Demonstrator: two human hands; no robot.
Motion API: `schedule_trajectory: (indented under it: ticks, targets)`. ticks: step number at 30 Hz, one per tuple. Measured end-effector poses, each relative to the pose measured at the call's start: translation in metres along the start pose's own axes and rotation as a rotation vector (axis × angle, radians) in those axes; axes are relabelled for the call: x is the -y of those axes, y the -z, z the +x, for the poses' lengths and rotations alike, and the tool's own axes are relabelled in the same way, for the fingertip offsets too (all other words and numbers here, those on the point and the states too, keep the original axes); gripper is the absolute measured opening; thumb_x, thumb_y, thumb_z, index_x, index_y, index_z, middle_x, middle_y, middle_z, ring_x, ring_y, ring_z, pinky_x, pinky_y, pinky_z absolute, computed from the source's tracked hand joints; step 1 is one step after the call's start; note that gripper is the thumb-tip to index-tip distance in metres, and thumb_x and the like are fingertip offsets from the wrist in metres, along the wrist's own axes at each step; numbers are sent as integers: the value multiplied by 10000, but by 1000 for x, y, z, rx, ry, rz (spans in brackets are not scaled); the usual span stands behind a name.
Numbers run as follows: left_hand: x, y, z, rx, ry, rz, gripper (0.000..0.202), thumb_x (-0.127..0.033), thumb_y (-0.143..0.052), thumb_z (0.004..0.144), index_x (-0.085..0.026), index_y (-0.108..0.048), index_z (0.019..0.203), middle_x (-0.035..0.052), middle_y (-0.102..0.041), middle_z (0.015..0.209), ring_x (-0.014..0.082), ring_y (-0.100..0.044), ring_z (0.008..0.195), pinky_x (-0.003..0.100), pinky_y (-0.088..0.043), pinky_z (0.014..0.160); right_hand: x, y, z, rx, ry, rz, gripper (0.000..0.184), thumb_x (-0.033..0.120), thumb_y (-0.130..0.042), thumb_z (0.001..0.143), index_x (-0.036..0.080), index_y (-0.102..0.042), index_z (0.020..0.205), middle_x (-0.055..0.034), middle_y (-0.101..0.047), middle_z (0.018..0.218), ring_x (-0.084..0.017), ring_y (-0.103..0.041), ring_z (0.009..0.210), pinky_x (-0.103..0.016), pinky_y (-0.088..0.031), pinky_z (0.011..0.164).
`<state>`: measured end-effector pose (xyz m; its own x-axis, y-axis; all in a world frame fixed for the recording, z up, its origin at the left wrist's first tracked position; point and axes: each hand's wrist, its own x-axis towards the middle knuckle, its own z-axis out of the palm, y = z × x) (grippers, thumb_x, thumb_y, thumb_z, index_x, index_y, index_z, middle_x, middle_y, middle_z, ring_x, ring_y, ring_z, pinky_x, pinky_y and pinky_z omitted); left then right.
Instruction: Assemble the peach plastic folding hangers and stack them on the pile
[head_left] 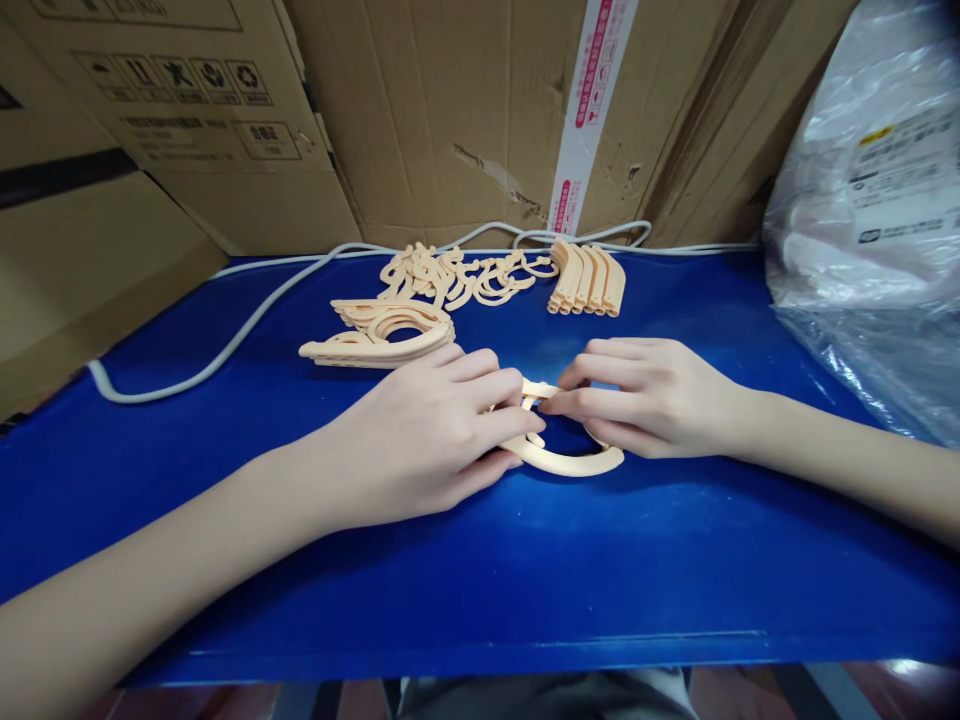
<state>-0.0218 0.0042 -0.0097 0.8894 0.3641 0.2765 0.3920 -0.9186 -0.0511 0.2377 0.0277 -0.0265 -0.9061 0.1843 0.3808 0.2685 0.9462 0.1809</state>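
Observation:
My left hand (435, 430) and my right hand (645, 398) meet over the middle of a blue table top (480, 560). Both are closed on one peach plastic curved piece (570, 462), whose arc lies on the blue surface below my fingers. A small hook-like part of it (534, 392) shows between my fingertips. Just behind my left hand lies a stack of similar curved peach pieces (379, 335). Farther back sit a loose heap of small peach hooks (457, 275) and a neat row of short curved peach parts (587, 280).
Cardboard boxes (450, 110) stand along the back edge of the table. A grey-white cable (225, 345) runs across the back and off to the left. A crinkled clear plastic bag (870, 220) with a label fills the right rear corner.

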Motion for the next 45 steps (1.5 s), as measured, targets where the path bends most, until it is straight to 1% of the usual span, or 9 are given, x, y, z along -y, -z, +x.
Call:
schedule_trajectory:
  ticks: [6,10,16,22,28,33,36,41,45]
  targets:
    - [-8,5,1,50,-21,-139,176,-200,-507,996,-159,-678,1003,32,-655,943,199,-515,858,334,-374,746,3,1,3,-61,-176,108,185,207,-450,1012,123,-608,1057,-80,-700,905,-173,-593,763,-306,-486,686]
    - [-14,5,1,68,-52,-177,185,-189,-492,1003,-159,-672,1034,23,-661,945,198,-525,897,324,-378,797,1,-2,5,-10,-286,104,261,241,-445,1022,115,-655,1113,-88,-677,939,-186,-628,841,-313,-499,739]
    - [-16,-3,-1,49,-122,-176,255,-58,-445,979,-171,-640,1099,14,-680,974,186,-553,952,307,-369,896,0,-6,8,62,-335,73,301,328,-476,1016,180,-709,1135,-80,-640,962,-194,-615,839,-323,-477,729]
    - [-12,-7,-1,28,-156,-77,286,-109,-354,1038,-195,-601,1154,29,-647,996,192,-550,954,311,-357,774,-1,-1,9,34,-431,203,218,254,-464,1008,145,-653,1009,-83,-657,950,-202,-622,871,-332,-477,768]
    - [-10,-7,0,44,-152,-40,263,-126,-374,1041,-223,-608,1109,26,-621,975,186,-523,866,316,-319,698,-12,2,7,-189,-704,463,140,336,-512,993,206,-559,1010,-42,-652,925,-181,-617,819,-332,-489,743]
    - [-9,-5,0,78,-132,-27,254,-115,-413,1023,-239,-627,1081,17,-603,906,185,-482,779,325,-306,671,-21,6,6,-492,-833,691,57,287,-508,995,236,-509,972,-50,-688,958,-173,-665,884,-336,-525,816]
    - [-7,-3,2,72,-123,-34,225,-119,-452,1011,-231,-645,1034,12,-598,872,179,-463,745,319,-307,654,-24,8,6,-546,-861,798,58,283,-486,1008,248,-485,962,-35,-699,883,-165,-682,857,-331,-526,813]
    - [1,-4,0,39,-68,-96,307,-32,-442,978,-229,-675,1015,5,-592,823,161,-442,706,294,-309,615,-18,8,8,-423,-868,944,68,301,-454,1023,238,-477,1010,29,-599,743,-123,-602,591,-284,-487,605]
    - [8,-7,-3,7,-35,-191,346,-12,-439,969,-243,-695,993,-4,-590,822,140,-455,720,270,-318,609,-7,12,9,-175,-758,699,226,377,-433,1029,206,-578,1055,47,-488,654,-104,-442,517,-258,-354,506]
